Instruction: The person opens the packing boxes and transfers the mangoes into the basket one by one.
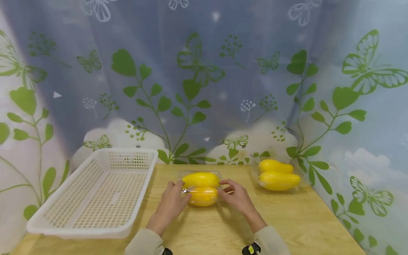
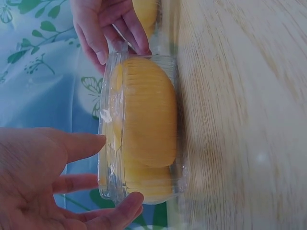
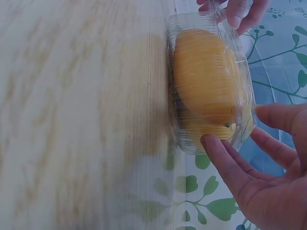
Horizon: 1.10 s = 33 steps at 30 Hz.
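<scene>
A clear plastic clamshell box [image 1: 204,191] holding two yellow, mango-like fruits [image 1: 202,180] sits on the wooden table in front of me. My left hand [image 1: 172,202] grips its left end, the thumb at the lid's edge and the fingers against the side, as the left wrist view shows. At the opposite end, my right hand [image 1: 236,196] holds the box with its thumb near the lid rim and fingertips on the end wall. The lid [image 2: 112,120] lies over the fruits; whether it is fully fastened, I cannot tell.
To the left stands a white perforated plastic basket [image 1: 130,219] with nothing in it. Another clear box with two yellow fruits [image 1: 278,180] lies at the table's back right. A patterned curtain [image 1: 204,106] hangs behind the wooden table [image 1: 204,233].
</scene>
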Available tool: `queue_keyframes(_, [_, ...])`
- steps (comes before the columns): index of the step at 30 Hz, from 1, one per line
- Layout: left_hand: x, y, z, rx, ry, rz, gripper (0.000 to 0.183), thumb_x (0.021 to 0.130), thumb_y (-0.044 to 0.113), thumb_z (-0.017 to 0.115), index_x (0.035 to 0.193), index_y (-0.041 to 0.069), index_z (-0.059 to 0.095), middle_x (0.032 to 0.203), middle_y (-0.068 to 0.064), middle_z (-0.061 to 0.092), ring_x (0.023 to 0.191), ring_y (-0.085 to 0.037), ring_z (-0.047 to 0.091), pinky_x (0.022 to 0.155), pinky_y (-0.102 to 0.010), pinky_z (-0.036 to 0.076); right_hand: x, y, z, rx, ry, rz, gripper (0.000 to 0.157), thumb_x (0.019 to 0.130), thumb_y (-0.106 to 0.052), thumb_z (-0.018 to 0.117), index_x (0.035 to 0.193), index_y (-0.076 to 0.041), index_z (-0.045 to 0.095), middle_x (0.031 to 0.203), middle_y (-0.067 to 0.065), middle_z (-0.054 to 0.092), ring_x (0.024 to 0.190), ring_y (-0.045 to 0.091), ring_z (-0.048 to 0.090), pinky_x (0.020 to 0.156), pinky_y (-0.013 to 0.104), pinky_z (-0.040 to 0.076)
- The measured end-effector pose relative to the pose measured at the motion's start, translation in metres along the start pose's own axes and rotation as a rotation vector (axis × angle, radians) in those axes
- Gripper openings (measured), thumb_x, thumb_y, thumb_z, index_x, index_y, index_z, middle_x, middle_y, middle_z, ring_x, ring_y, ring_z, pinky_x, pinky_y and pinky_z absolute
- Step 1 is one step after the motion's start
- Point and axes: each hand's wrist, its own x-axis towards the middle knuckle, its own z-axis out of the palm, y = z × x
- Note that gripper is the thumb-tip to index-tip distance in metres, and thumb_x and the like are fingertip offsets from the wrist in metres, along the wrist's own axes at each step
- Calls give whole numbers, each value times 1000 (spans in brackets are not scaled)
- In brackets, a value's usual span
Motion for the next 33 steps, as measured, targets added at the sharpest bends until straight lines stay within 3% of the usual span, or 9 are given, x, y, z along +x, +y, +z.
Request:
queue_keyframes(13, [1,2,-2,35,-8,-3,44,94,17,76,129,-5,63,121,-31,62,89,-31,67,77,-42,62,0,0,-2,-7,9,17,39,99,-22,70,132,-3,64,109,23,72,87,24,72,73,38,63])
queue_keyframes(20, [1,1,-3,50,-16,-29,42,93,18,77,127,-3,66,121,-30,62,91,-33,68,79,-45,62,0,-4,0,-14,-2,18,37,98,-19,70,131,-1,65,105,23,73,86,33,73,73,42,64])
queue_keyframes(33, [-2,7,-9,50,-61,-37,39,92,17,76,124,-2,67,122,-28,62,94,-35,65,80,-48,59,-1,-8,-4,-135,-32,36,35,98,-22,71,130,-9,66,98,16,74,78,30,75,67,36,61])
